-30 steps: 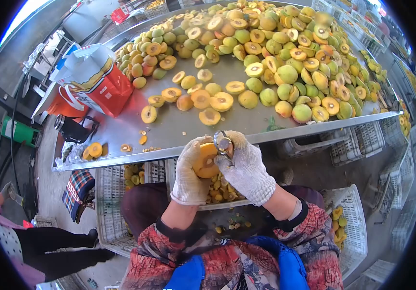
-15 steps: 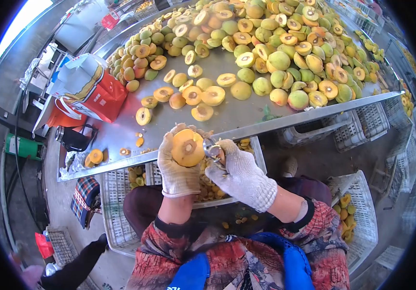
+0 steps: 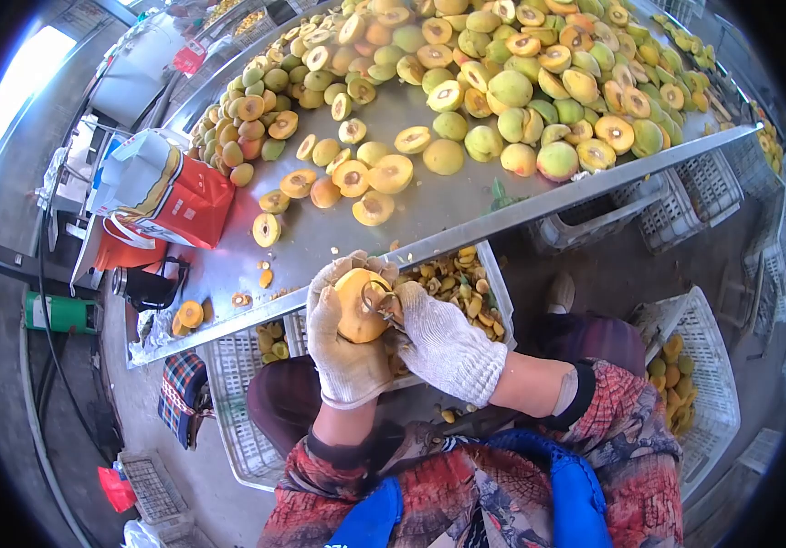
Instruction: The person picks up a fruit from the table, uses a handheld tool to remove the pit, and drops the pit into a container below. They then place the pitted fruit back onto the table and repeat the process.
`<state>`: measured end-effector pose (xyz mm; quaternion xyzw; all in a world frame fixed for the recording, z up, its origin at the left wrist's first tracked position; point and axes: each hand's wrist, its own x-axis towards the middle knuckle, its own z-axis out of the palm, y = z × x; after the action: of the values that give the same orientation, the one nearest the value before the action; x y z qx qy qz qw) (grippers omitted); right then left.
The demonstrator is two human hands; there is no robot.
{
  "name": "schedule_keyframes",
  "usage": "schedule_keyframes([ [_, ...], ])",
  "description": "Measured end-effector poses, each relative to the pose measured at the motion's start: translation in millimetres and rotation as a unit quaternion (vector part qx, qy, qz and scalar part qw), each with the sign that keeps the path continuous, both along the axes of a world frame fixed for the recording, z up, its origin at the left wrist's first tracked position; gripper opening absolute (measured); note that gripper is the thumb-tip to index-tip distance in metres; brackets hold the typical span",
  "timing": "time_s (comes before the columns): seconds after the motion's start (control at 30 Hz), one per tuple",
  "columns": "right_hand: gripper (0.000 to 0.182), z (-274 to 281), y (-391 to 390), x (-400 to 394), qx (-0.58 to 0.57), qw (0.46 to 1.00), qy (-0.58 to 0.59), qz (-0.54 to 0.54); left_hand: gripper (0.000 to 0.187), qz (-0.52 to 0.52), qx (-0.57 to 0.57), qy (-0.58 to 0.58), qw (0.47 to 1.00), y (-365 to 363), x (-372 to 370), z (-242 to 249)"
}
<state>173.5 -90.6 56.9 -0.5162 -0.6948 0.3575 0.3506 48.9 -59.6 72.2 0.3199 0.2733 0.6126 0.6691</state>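
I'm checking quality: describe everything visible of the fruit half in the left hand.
The fruit half is roundish and yellow-orange, its cut face towards the camera, with a brown centre. The gloved left hand cups it, hiding much of its skin. A looped metal tool in the right hand meets that centre. The fruit appears below the table's edge.

Red-and-white bag (image 3: 194,203), black flask (image 3: 143,287) near it, green container (image 3: 62,312) at far left, checked cloth (image 3: 181,388)

Off-white knit gloves (image 3: 452,352), ribbed at the wrist; red-and-grey patterned sleeves (image 3: 617,411), black cuffs (image 3: 578,398); blue straps (image 3: 580,498); dark purple trousers (image 3: 279,397).
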Motion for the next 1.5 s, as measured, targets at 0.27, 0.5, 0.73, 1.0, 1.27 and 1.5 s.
schedule_keyframes([
  [0.27, 0.047, -8.1, -14.5, -3.0, 0.028, 0.998, 0.043, 0.025, 0.038, 0.037, 0.025, 0.063, 0.997, -12.0, 3.8, 1.8],
  [0.5, 0.048, -12.2, -22.7, -5.8, 0.002, 0.997, 0.065, 0.048, 0.04, 0.058, 0.093, 0.18, 0.978, -17.9, -2.0, -0.6],
  [0.73, 0.042, -12.6, -35.1, -6.4, -0.091, 0.981, 0.165, 0.048, 0.041, 0.053, 0.187, 0.232, 0.953, -18.0, -5.8, -7.8],
  [1.0, 0.042, -18.0, -40.0, -9.2, -0.062, 0.989, 0.127, 0.053, 0.041, 0.041, 0.236, 0.283, 0.929, -15.4, -8.9, -9.1],
  [1.27, 0.042, -14.9, -41.5, -9.4, -0.143, 0.977, 0.14, 0.08, 0.039, -0.026, 0.11, 0.272, 0.956, -21.3, -17.8, -2.2],
  [1.5, 0.045, -4.9, -39.2, -8.4, -0.22, 0.96, 0.132, 0.109, 0.043, -0.08, 0.143, 0.347, 0.923, -10.8, -30.7, -1.7],
])
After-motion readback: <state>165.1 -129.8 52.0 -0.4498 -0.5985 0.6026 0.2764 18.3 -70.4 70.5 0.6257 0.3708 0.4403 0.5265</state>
